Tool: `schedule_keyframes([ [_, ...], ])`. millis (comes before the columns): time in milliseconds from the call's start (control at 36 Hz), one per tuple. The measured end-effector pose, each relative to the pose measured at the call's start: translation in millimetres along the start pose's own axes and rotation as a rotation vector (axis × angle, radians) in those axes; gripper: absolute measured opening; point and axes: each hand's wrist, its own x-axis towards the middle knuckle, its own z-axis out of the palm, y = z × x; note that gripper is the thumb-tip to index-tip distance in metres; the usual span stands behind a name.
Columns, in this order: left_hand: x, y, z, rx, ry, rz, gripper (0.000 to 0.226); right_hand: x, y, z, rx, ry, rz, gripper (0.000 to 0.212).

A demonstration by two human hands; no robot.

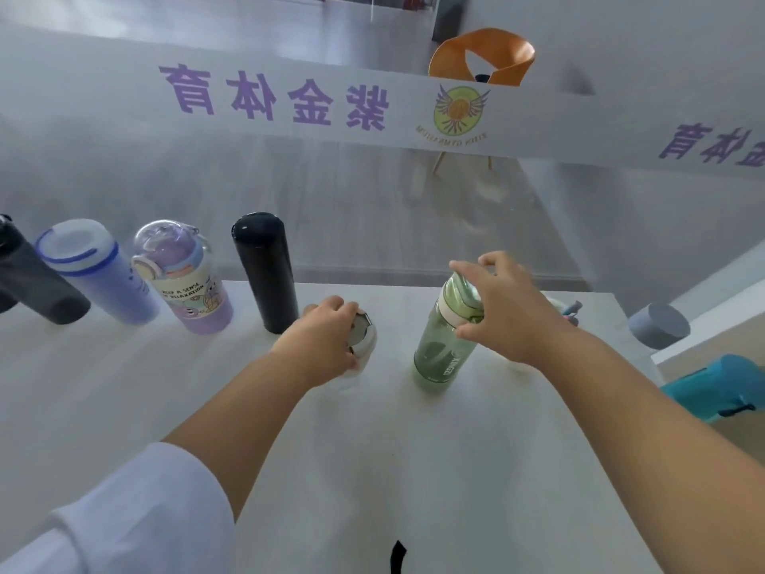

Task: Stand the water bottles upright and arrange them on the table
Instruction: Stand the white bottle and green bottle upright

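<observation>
Several bottles stand upright in a row along the far edge of the white table [372, 470]: a dark grey one [37, 283], a pale blue one [99, 275], a purple cartoon one [186, 283] and a black flask [265, 271]. My left hand [327, 341] grips the top of a white bottle [364, 333] right of the black flask. My right hand [505, 308] holds the lid of a green transparent bottle [443, 350], which stands upright. A small bottle [571, 310] shows behind my right wrist, mostly hidden.
A grey cylinder [658, 325] and a teal bottle [712, 387] lie past the table's right edge on a lower surface. A glass partition with purple lettering [273, 97] stands behind the table. An orange chair [480, 55] is beyond it.
</observation>
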Motion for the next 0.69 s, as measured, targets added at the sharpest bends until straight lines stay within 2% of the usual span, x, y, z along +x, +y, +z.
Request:
schedule_keyframes([
  [278,39.5,-15.8,-15.1,0.004,0.023,0.06,0.066,20.9,-9.8,-2.0,0.059,0.11,0.041,0.063],
  [694,67.1,-18.8,-24.3,-0.009,0.036,0.061,0.064,58.1,-15.9,-7.7,0.064,0.175,0.036,0.063],
])
